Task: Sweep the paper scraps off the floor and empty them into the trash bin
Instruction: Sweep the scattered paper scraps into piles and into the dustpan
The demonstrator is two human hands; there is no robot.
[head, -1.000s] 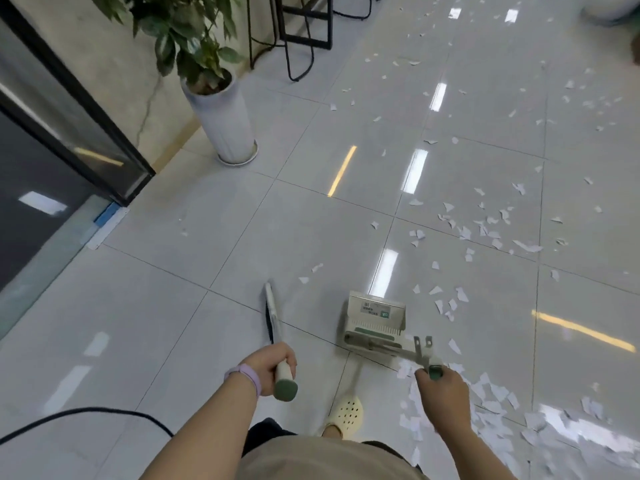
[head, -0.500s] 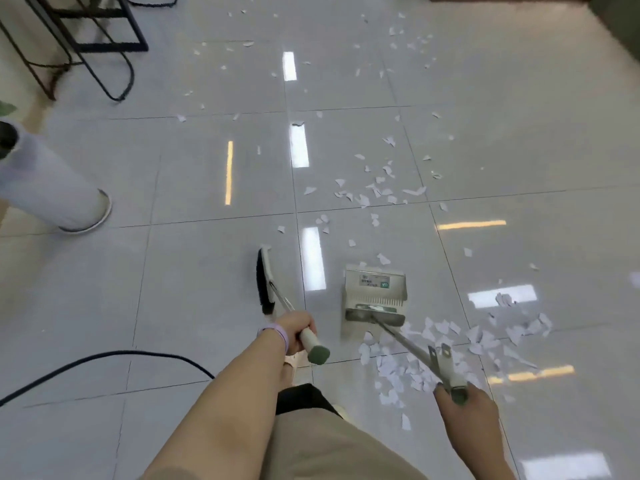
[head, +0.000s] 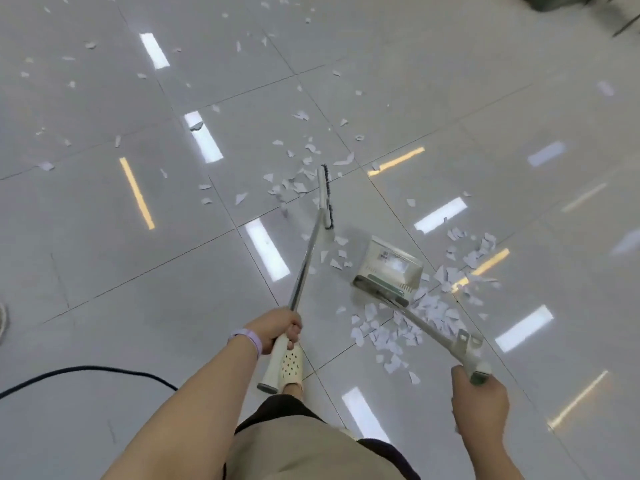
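My left hand point(head: 277, 329) grips the long handle of a broom point(head: 304, 268). Its narrow head with dark bristles point(head: 325, 197) stands on the floor among white paper scraps point(head: 294, 185). My right hand point(head: 479, 407) grips the end of the long handle of a pale dustpan point(head: 389, 270), which sits on the tiles to the right of the broom head. A dense heap of paper scraps point(head: 415, 323) lies behind and beside the dustpan, under its handle. More scraps point(head: 467, 247) lie to its right, and others are scattered far across the floor.
Glossy grey floor tiles reflect ceiling lights. A black cable point(head: 86, 370) curves over the floor at lower left. My foot in a pale perforated shoe point(head: 291, 367) stands between the two handles. A dark object point(head: 557, 1) shows at the top right corner.
The view has swung to the right, and the plant pot has left the frame. The broom head has reached forward and right into the scraps ahead of the dustpan. The dustpan stays on the floor.
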